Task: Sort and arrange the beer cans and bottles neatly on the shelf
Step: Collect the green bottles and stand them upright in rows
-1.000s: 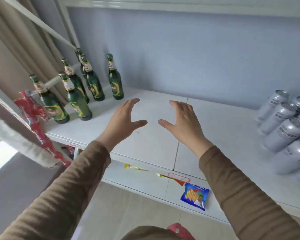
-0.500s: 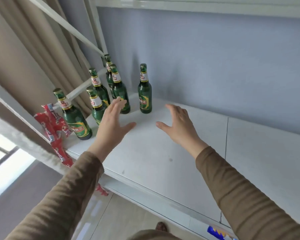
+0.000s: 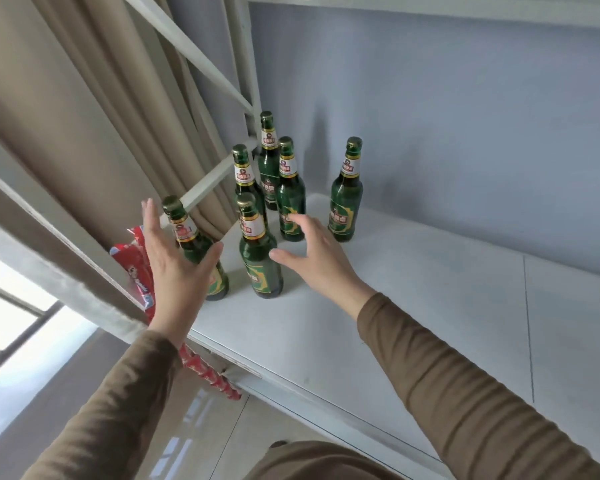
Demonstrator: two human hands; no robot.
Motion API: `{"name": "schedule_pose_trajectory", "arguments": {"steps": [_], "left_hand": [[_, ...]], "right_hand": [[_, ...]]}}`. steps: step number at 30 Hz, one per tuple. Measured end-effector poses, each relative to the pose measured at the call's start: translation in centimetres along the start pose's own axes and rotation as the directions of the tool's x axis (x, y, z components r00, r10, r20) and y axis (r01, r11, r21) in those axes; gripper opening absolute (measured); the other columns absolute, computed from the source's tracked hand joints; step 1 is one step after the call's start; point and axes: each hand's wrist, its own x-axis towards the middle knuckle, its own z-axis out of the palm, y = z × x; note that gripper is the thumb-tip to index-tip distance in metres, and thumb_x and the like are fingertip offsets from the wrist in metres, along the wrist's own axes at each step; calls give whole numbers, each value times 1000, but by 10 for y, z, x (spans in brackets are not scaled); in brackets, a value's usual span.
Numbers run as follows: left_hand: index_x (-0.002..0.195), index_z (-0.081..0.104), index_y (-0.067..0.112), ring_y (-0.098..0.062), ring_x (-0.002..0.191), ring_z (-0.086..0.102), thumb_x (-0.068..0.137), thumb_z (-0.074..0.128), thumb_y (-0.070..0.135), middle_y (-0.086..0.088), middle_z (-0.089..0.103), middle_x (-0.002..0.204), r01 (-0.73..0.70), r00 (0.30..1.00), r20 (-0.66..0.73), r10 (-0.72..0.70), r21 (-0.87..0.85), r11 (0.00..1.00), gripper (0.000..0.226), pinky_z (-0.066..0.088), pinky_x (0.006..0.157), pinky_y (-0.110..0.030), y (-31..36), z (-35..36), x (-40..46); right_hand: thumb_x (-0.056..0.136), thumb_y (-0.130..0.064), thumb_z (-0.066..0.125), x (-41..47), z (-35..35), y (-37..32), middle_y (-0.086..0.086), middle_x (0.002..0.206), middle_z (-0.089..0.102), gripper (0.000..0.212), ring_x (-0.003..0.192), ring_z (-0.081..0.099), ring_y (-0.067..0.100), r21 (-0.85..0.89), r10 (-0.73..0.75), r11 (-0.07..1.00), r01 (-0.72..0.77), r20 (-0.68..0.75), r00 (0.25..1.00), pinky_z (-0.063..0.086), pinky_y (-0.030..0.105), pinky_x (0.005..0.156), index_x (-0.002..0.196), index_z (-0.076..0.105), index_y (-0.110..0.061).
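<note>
Several green beer bottles stand upright at the left end of the white shelf (image 3: 430, 289). The nearest two are a front-left bottle (image 3: 187, 233) and a front-middle bottle (image 3: 258, 258). Behind them stand more bottles (image 3: 290, 199), and one bottle (image 3: 346, 202) stands apart to the right. My left hand (image 3: 175, 268) is spread open in front of the front-left bottle and covers part of it. My right hand (image 3: 312, 258) is open just right of the front-middle bottle, fingers reaching toward it. Neither hand holds anything. No cans are in view.
A red snack packet (image 3: 137, 271) hangs at the shelf's left end by the white frame post (image 3: 246, 64). A beige curtain (image 3: 84, 116) hangs at the left, and a grey-blue wall (image 3: 465, 133) backs the shelf. The shelf surface to the right is bare.
The view swung left, so the cans at the right left the frame. Both hands moved left and forward to the two front bottles, staying open.
</note>
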Motion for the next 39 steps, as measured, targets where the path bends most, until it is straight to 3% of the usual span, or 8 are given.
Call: {"name": "schedule_pose_trajectory", "arguments": {"steps": [3, 6, 10, 17, 21, 27, 32, 39], "left_hand": [[157, 14, 27, -3, 140, 39, 85, 78, 26, 1, 37, 157, 154, 983, 125, -137, -138, 978, 96, 35, 118, -37, -18, -4, 17], [131, 47, 25, -1, 107, 63, 88, 74, 31, 9, 65, 118, 188, 958, 239, -160, -98, 977, 51, 53, 98, -39, -34, -7, 29], [108, 56, 27, -4, 93, 66, 89, 71, 43, 16, 68, 100, 173, 947, 282, -157, -34, 984, 29, 57, 86, -44, -49, -9, 36], [109, 52, 32, -20, 95, 66, 89, 64, 53, 14, 69, 100, 77, 938, 335, -95, 68, 995, 32, 54, 82, -47, -44, -5, 44], [110, 51, 36, -15, 95, 66, 90, 65, 51, 18, 69, 101, 46, 918, 395, -45, 9, 999, 29, 54, 84, -46, -24, 10, 42], [112, 56, 31, -13, 98, 65, 88, 67, 46, 15, 70, 103, 31, 889, 458, 27, -118, 993, 31, 54, 86, -44, 24, 55, 23], [98, 54, 28, -1, 85, 63, 89, 69, 40, 18, 67, 91, -4, 847, 524, 94, -171, 985, 22, 48, 71, -29, 87, 107, -16], [97, 57, 26, 4, 79, 61, 89, 71, 40, 18, 67, 86, 63, 803, 586, 111, -269, 961, 21, 49, 75, -28, 186, 187, -92]], "right_hand": [[85, -47, 74, 12, 28, -14, -3, 145, 48, 70, 132, 45, 16, 58, 53, 997, -53, -3, 999, 39, 30, 105, 141, 45, -19], [81, -49, 76, 23, 55, -26, -4, 133, 56, 61, 121, 53, 16, 104, 117, 988, -110, -54, 992, 46, 37, 100, 131, 51, -23], [82, -49, 73, 30, 77, -34, -6, 122, 64, 52, 112, 58, 17, 94, 172, 983, -158, -166, 971, 50, 37, 91, 124, 53, -25], [87, -44, 69, 28, 75, -33, -9, 113, 69, 39, 103, 63, 17, 109, 200, 978, -179, -231, 952, 53, 37, 86, 118, 54, -27], [86, -43, 70, 14, 53, -22, -11, 106, 69, 36, 98, 65, 15, 150, 250, 965, -217, -268, 930, 55, 40, 85, 113, 54, -26], [85, -44, 71, -27, -7, 10, -11, 100, 70, 34, 93, 66, 15, 173, 329, 943, -285, -342, 880, 56, 41, 84, 110, 56, -27], [84, -41, 73, -80, -74, 49, -11, 90, 68, 29, 86, 65, 14, 151, 359, 933, -326, -411, 838, 54, 38, 79, 100, 54, -25], [84, -40, 73, -163, -180, 121, -12, 88, 68, 27, 85, 64, 11, 147, 375, 926, -347, -446, 813, 52, 32, 75, 98, 56, -25]]}}
